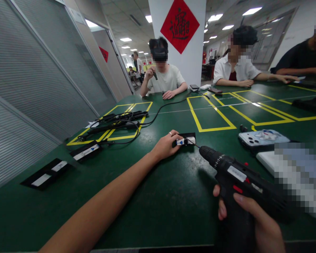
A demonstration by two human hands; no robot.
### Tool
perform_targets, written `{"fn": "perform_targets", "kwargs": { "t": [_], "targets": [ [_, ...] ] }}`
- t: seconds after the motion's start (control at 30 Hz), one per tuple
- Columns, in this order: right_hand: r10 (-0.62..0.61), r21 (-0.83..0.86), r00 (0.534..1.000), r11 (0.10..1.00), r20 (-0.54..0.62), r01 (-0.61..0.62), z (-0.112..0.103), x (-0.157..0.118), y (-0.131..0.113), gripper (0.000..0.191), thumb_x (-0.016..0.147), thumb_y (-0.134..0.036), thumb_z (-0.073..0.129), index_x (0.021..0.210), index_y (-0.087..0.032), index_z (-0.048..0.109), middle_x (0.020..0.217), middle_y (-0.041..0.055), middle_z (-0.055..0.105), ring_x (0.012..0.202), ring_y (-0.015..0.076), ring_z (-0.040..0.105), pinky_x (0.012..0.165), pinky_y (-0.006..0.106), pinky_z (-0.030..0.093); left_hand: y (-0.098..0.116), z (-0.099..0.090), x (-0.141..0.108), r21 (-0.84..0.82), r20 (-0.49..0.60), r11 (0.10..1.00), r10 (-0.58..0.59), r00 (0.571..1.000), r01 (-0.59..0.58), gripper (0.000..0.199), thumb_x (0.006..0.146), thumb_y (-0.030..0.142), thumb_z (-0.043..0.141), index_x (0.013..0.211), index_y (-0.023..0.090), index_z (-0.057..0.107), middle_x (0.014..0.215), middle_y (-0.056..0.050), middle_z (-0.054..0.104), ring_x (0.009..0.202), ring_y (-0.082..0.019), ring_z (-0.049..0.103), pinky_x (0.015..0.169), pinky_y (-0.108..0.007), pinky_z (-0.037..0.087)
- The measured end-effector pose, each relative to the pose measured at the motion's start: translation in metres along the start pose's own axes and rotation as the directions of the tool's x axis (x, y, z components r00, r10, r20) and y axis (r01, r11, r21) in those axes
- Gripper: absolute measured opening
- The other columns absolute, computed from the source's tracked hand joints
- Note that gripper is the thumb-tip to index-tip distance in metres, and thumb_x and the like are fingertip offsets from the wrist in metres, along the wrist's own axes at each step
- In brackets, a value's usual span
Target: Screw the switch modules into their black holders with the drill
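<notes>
On the green table [152,196], the small black part [185,139] with a white label lies just beyond the middle of the surface, and every place here is given from it. The left hand [167,144] rests on the near-left end of the part, fingers curled down over its edge and pressing it flat; a ring shows on 1 finger. The right hand [252,219], nearer the camera and to the right of the part, is closed around the grip of a black power drill [239,175]. The drill's thin bit points at the right end of the part and reaches its edge.

To the right of the part lies a phone [262,137] in a pale printed case. To the left of the part lie 2 flat black pieces with white labels [86,151], and further left and beyond it a tangle of black cables [118,123] crosses yellow tape lines [208,119] marked on the table.

Beyond the part, on the far side of the table, 3 other people sit with their own hands on the surface. Behind them stands a white pillar with a red diamond-shaped sign [179,24].
</notes>
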State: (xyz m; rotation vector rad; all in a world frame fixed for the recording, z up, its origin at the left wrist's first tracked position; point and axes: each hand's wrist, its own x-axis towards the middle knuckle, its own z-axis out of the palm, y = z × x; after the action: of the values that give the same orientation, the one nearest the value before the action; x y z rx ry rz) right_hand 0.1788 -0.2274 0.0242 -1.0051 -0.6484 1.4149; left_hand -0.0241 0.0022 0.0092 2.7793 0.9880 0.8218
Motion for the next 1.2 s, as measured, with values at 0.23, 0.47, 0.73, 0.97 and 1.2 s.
{"fn": "perform_targets", "kwargs": {
  "t": [0.23,0.47,0.73,0.97,1.2],
  "targets": [
    [0.073,0.06,0.996,0.996,-0.049,-0.07,-0.0019,-0.0011,0.0028,0.029,0.081,-0.036,0.053,0.089,-0.014,0.07,0.08,0.0097,0.069,0.059,0.0172,0.057,0.057,0.03,0.045,0.0003,0.0001,0.0002,0.009,0.007,1.0,-0.002,1.0,0.002,0.026,0.081,0.024,0.054,0.107,0.022,0.057,0.11,-0.007,0.053,0.094,-0.019,0.058,0.084,-0.033,0.048],
    [0.076,0.065,0.996,0.995,-0.044,-0.074,-0.0025,-0.0022,0.0035,0.028,0.081,-0.036,0.054,0.089,-0.015,0.071,0.082,0.0088,0.069,0.058,0.0167,0.057,0.058,0.03,0.047,-0.0013,0.0011,0.0,0.009,0.004,1.0,-0.001,1.0,0.001,0.027,0.081,0.023,0.054,0.108,0.023,0.057,0.11,-0.007,0.053,0.093,-0.02,0.058,0.083,-0.035,0.049],
    [0.061,0.042,0.998,0.997,-0.026,-0.059,-0.0037,-0.0013,0.0046,0.029,0.082,-0.037,0.053,0.088,-0.014,0.07,0.077,0.0097,0.069,0.059,0.0178,0.058,0.059,0.03,0.047,-0.0031,0.0024,0.0001,0.008,0.009,1.0,-0.005,1.0,0.005,0.027,0.081,0.024,0.054,0.108,0.022,0.056,0.111,-0.007,0.052,0.093,-0.019,0.058,0.083,-0.034,0.049],
    [0.061,0.037,0.998,0.997,-0.016,-0.06,-0.0022,-0.0017,0.0024,0.028,0.082,-0.035,0.052,0.089,-0.013,0.069,0.072,0.0097,0.068,0.058,0.018,0.058,0.055,0.029,0.046,-0.0013,0.002,0.0,0.014,0.007,1.0,-0.007,1.0,0.007,0.027,0.081,0.024,0.054,0.107,0.023,0.056,0.11,-0.006,0.052,0.094,-0.019,0.058,0.083,-0.033,0.049],
    [0.021,0.061,1.0,0.998,-0.013,-0.02,-0.0001,-0.0009,0.0016,0.027,0.083,-0.033,0.05,0.089,-0.015,0.07,0.086,0.0114,0.07,0.058,0.0177,0.058,0.057,0.031,0.046,-0.0004,0.0008,0.0001,0.004,0.01,1.0,-0.005,1.0,0.005,0.026,0.081,0.023,0.053,0.107,0.022,0.056,0.11,-0.006,0.052,0.094,-0.019,0.058,0.083,-0.033,0.049]
  ]
}}
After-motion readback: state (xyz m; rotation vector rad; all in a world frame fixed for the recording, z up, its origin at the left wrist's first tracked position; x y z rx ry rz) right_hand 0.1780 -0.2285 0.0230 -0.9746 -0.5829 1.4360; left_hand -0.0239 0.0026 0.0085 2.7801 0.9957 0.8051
